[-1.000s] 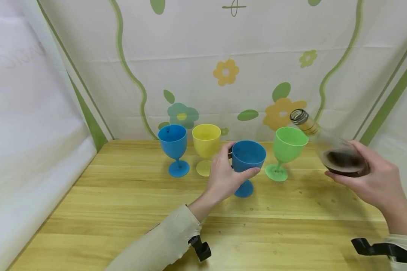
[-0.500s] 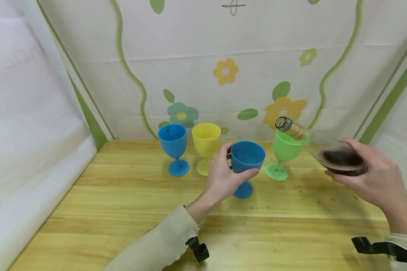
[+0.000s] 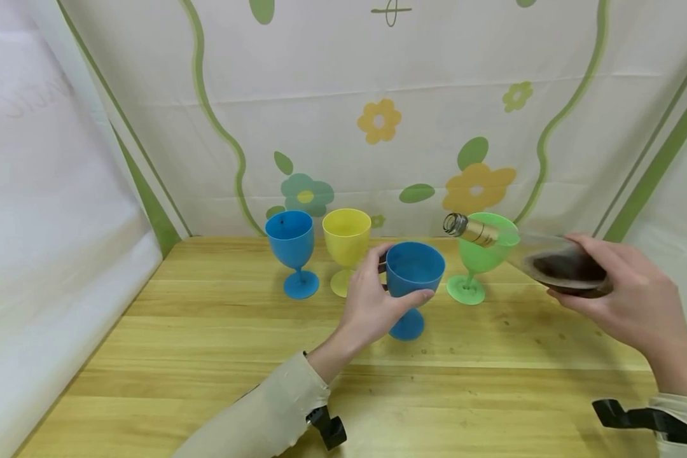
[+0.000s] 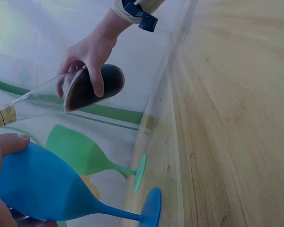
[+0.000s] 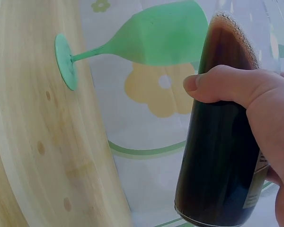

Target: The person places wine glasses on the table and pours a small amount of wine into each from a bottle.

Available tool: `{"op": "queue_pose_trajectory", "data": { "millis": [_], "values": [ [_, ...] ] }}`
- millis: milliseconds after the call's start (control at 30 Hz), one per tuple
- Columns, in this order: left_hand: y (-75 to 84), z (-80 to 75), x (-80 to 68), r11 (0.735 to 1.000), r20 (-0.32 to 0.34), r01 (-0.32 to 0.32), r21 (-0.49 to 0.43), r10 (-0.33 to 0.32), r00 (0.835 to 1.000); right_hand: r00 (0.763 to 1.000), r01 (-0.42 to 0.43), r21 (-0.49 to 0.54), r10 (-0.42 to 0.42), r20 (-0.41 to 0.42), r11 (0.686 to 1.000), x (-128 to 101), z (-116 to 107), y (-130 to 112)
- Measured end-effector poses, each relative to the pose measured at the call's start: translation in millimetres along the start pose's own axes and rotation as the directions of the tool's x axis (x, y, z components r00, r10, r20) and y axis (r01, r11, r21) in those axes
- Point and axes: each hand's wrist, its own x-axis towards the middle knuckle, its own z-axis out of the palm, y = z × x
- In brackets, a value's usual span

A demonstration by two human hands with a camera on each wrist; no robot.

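Head view: hands grip blue goblet (image 3: 415, 270) and tilted bottle (image 3: 549, 261), left and right.

Staged booth: floral backdrop (image 3: 378, 127), wooden table (image 3: 206, 356).

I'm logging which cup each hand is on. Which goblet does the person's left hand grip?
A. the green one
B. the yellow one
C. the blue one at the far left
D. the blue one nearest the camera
D: the left hand curls round the bowl of the near blue goblet, while the right hand holds the tilted bottle.
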Motion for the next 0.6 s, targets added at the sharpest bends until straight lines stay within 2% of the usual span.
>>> {"op": "queue_pose_trajectory", "data": {
  "millis": [600],
  "values": [
    [-0.6,-2.4,-3.5,1.000,0.002,-0.024,-0.011,0.024,1.000,0.995,0.096,-0.073,-0.098,-0.025,0.993,3.4,-2.1,-2.7]
  ]
}}
